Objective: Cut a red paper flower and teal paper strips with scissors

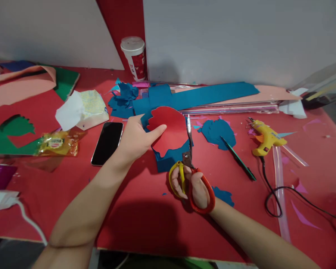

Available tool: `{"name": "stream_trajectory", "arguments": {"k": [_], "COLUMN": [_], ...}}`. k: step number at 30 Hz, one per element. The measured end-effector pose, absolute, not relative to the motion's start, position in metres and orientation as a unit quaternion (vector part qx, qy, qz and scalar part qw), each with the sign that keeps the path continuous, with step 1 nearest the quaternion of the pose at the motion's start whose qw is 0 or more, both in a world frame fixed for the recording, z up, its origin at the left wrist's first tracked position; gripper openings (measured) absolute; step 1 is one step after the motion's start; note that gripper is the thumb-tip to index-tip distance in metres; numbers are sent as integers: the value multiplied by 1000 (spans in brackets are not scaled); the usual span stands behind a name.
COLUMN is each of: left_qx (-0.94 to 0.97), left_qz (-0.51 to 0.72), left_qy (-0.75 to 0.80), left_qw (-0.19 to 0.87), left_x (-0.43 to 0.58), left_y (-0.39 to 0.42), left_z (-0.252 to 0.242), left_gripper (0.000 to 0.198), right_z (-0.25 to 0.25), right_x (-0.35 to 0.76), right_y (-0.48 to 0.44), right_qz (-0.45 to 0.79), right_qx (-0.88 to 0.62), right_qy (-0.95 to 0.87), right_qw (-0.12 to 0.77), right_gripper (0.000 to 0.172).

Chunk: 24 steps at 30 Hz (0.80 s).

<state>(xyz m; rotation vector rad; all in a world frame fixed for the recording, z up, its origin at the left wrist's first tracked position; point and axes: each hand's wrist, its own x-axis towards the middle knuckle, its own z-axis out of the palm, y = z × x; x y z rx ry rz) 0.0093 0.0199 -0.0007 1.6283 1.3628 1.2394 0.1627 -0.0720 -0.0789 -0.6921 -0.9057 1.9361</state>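
Observation:
My left hand pinches a red paper cutout with a partly wavy edge, its thumb lying on top. Beneath the cutout, in the same grip, is a piece of blue paper that shows along the lower and left sides. My right hand has its fingers through the handles of a pair of scissors, one loop yellow and the other red. The blades point away from me at the right edge of the papers; whether they are parted is hard to make out. Right of them lie blue cutouts with a green pen across them.
A black-screened phone lies beside my left forearm. At the right rests a yellow glue gun with its cord trailing. A lidded paper cup stands at the back, near a long blue strip. Coloured sheets cover the left side.

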Motion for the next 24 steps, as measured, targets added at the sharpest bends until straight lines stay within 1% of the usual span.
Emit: {"name": "stream_trajectory", "arguments": {"k": [7,15,20,24], "left_qx": [622,621,619,618], "left_qz": [474,488,481,477], "left_qy": [516,491,504,521], "left_qw": [350,369,361,344], "left_x": [4,2,1,1], "left_y": [21,22,21,20], "left_z": [1,4,3,4], "left_gripper": [15,16,16,17], "right_z": [-93,-92,-91,-91], "right_x": [162,165,166,165], "right_y": [-72,-71,-70,-69], "right_qz": [783,777,767,764], "right_qx": [-240,-237,-260,-254], "right_qy": [-376,-397,-419,-418], "right_qw": [434,427,411,420], "right_gripper": [59,67,76,75]}}
